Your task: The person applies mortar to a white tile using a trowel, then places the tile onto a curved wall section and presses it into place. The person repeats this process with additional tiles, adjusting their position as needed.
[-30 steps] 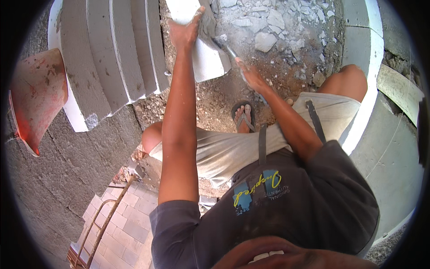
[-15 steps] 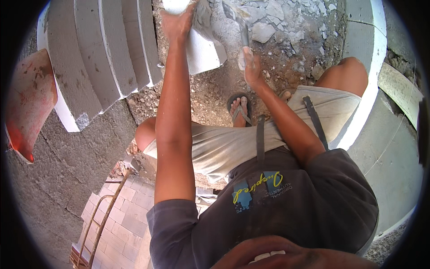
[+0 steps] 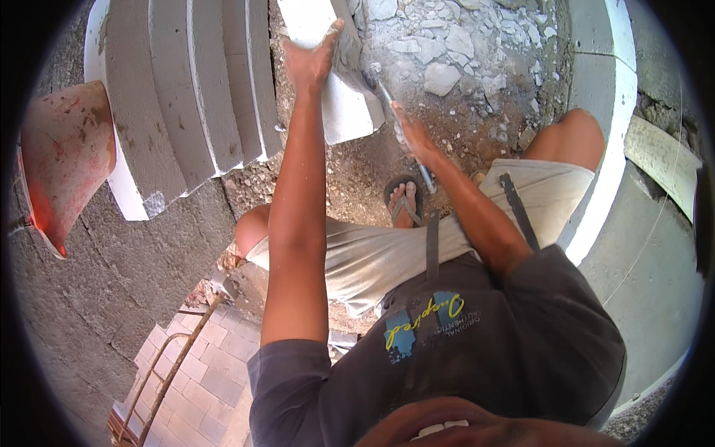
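Note:
A pale concrete block (image 3: 348,112) with a rough, broken-looking side stands on the gravelly ground ahead of me. My left hand (image 3: 309,65) grips its upper part, with the arm stretched out straight. To the right of the block, my right hand (image 3: 414,134) is closed around the metal handle of a hammer (image 3: 386,94). The hammer's head end is low beside the block's rough side, partly blurred and hard to make out. The handle's lower end sticks out below my palm, toward my sandalled foot (image 3: 403,200).
Several concrete kerb blocks (image 3: 167,97) stand in a row on the left, beside a red-stained whitish cone (image 3: 71,156). Broken chips and rubble (image 3: 443,78) lie ahead right. A pale kerb (image 3: 596,201) curves along my right. Behind left are a rusty metal frame (image 3: 179,365) and paving (image 3: 205,384).
My right hand has swung the hammer down, bringing its head from higher up to beside the block. My left hand stays on the block. The whole view has shifted slightly.

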Available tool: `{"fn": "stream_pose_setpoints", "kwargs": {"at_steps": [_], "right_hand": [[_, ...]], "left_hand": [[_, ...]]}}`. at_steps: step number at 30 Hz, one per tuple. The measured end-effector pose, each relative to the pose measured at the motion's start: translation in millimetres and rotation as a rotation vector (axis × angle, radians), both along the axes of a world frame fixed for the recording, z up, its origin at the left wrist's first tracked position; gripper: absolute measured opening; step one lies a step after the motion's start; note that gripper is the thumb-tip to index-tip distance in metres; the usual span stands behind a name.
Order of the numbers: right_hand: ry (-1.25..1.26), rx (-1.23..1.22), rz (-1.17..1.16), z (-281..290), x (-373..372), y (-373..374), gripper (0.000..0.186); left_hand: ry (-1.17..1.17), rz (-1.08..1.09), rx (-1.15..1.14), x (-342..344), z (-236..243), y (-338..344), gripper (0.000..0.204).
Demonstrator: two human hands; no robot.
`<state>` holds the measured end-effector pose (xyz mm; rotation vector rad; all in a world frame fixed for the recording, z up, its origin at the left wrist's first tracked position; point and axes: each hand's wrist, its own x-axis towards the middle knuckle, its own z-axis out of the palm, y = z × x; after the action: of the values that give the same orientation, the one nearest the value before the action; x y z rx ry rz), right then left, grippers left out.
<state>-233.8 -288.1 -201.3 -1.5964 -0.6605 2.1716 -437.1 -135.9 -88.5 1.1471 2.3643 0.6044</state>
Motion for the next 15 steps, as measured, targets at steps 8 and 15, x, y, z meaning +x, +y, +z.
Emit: {"fn": "stream_pose_setpoints", "kwargs": {"at_steps": [8,15], "right_hand": [[0.04,-0.164,0.094,30.9,8.6,16.6,0.061],[-0.039,0.209,-0.134,26.8,-2.6,12.3,0.06]], "left_hand": [[0.016,0.055,-0.034,0.8,-0.1,1.6,0.147],[-0.026,0.078,-0.053,0.1,-0.5,-2.0,0.145]]}}
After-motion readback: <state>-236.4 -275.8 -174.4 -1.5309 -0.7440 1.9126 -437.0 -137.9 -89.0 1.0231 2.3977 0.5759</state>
